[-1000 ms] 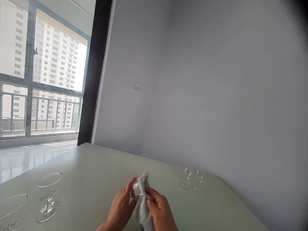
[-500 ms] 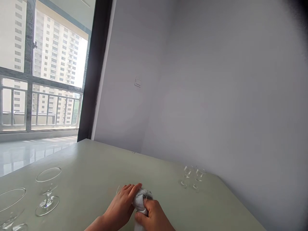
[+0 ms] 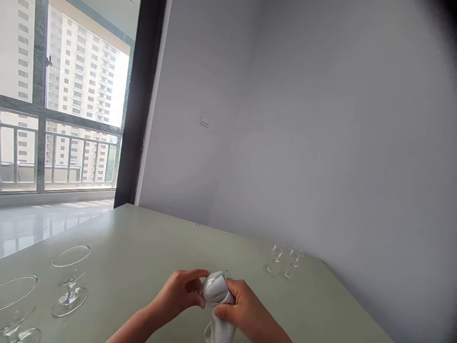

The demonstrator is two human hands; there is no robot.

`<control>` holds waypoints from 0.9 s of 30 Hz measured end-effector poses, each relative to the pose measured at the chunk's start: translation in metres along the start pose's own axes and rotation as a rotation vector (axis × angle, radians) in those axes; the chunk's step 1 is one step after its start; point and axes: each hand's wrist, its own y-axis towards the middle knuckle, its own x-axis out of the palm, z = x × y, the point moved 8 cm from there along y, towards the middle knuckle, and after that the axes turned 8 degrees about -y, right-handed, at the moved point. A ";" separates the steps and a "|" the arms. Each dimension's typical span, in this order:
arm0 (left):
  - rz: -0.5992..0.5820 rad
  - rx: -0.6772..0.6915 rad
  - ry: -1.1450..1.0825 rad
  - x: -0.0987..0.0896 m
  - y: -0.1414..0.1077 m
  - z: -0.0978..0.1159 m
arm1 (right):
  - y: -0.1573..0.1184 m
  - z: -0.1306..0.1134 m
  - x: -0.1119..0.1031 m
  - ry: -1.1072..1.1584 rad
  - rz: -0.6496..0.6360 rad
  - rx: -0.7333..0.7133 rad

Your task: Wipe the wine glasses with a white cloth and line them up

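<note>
While one large goblet (image 3: 13,329) and another goblet (image 3: 72,291) are standing upright on the table (image 3: 143,247), the left hand (image 3: 177,295) is lightly pinching a held glass (image 3: 205,289). The right hand (image 3: 248,305) is gripping a white cloth (image 3: 223,329), partly filling its bowl, so work on it is seemingly continuing. Rightward, two small glasses (image 3: 277,255) are standing together; which standing ones are finished is staying unclear.

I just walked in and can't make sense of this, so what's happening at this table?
A person's left hand steadies a clear glass, while the right hand holds a light grey cloth bunched inside it. Two clear stemmed glasses stand at left on the pale green table, and two smaller ones stand near the wall at right.
</note>
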 end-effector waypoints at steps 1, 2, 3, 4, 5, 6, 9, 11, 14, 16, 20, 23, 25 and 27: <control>-0.111 -0.078 -0.152 0.011 -0.001 -0.005 | -0.007 -0.002 -0.005 -0.076 -0.018 0.015; -0.233 -0.153 -0.318 0.024 -0.003 -0.007 | -0.013 -0.003 -0.010 -0.137 -0.022 0.041; -0.327 -0.200 -0.437 0.034 -0.006 -0.007 | -0.017 -0.002 -0.015 -0.181 -0.024 0.066; -0.363 -0.209 -0.484 0.038 -0.007 -0.004 | -0.019 0.000 -0.019 -0.197 -0.034 0.081; -0.332 -0.189 -0.466 0.037 -0.006 -0.002 | -0.017 0.002 -0.021 -0.181 -0.039 0.084; -0.235 -0.150 -0.386 0.030 -0.004 0.000 | -0.014 0.005 -0.022 -0.128 -0.037 0.074; 0.128 0.105 0.121 0.000 -0.002 0.020 | 0.006 0.017 -0.025 0.246 0.084 0.075; 0.273 0.321 0.496 -0.008 -0.007 0.040 | 0.017 0.031 -0.021 0.523 0.180 0.129; 0.301 0.416 0.662 -0.011 -0.009 0.044 | 0.023 0.034 -0.005 0.649 0.162 0.139; 0.238 0.278 0.457 -0.018 -0.003 0.027 | 0.020 0.023 -0.004 0.472 0.138 0.077; 0.003 -0.039 -0.027 -0.006 0.003 -0.006 | 0.002 -0.006 -0.011 -0.018 -0.011 -0.010; -0.251 -0.093 -0.141 0.021 -0.003 -0.005 | -0.010 -0.015 -0.015 -0.142 -0.157 -0.001; -0.304 -0.107 -0.168 0.032 -0.006 0.000 | -0.011 -0.013 -0.020 -0.131 -0.164 0.011; -0.153 -0.010 0.001 0.024 -0.004 0.010 | -0.005 -0.006 -0.026 -0.052 -0.060 0.025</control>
